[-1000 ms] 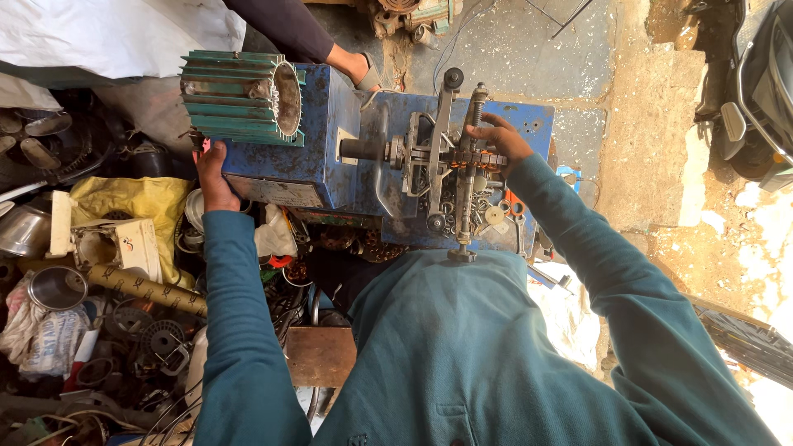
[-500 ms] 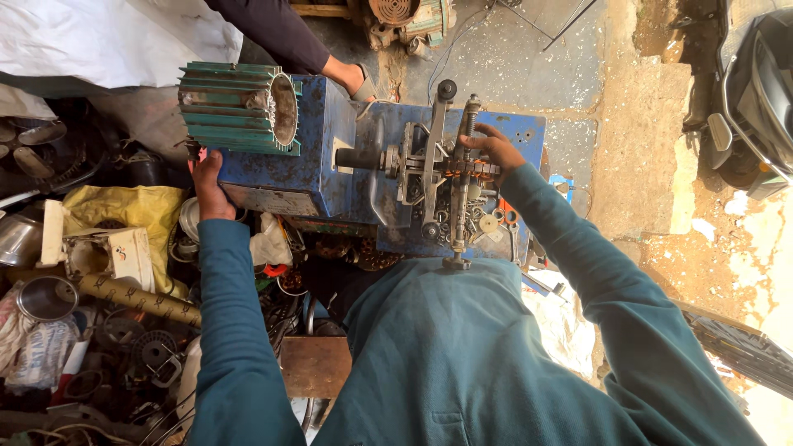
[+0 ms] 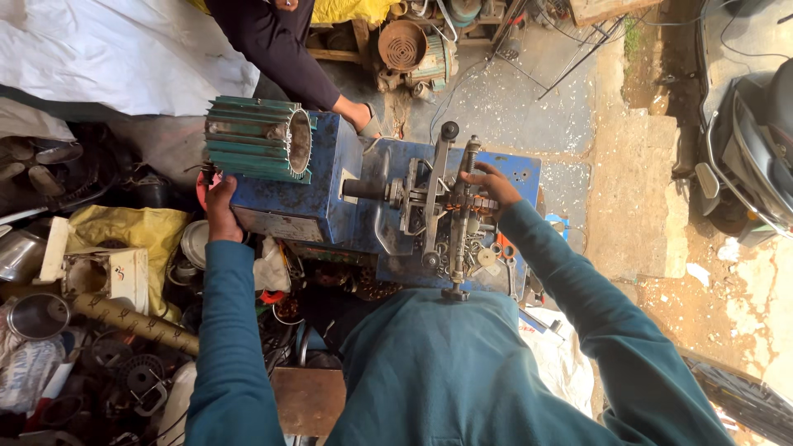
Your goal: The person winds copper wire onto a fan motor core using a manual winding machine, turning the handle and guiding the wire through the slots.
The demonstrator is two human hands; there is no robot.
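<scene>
A blue metal winding machine [image 3: 330,186] stands in front of me, with a green finned motor housing [image 3: 256,147] lying on its left end. My left hand [image 3: 219,206] grips the machine's left edge just below that housing. My right hand [image 3: 489,183] rests on the copper-wound former [image 3: 453,206] clamped between the grey bars of the winding frame [image 3: 438,177]. Another person's hand [image 3: 362,116], in a dark sleeve, touches the machine's far edge.
Scrap parts, a yellow sack [image 3: 132,227], a cardboard tube [image 3: 136,322] and metal bowls [image 3: 37,314] crowd the left. A white sheet [image 3: 107,58] lies at top left. A rusty motor [image 3: 413,49] sits beyond. A scooter [image 3: 756,157] is parked on the right.
My view has shifted so the machine sits lower in the picture. Both my hands stay on the machine, the right one still at the winding former.
</scene>
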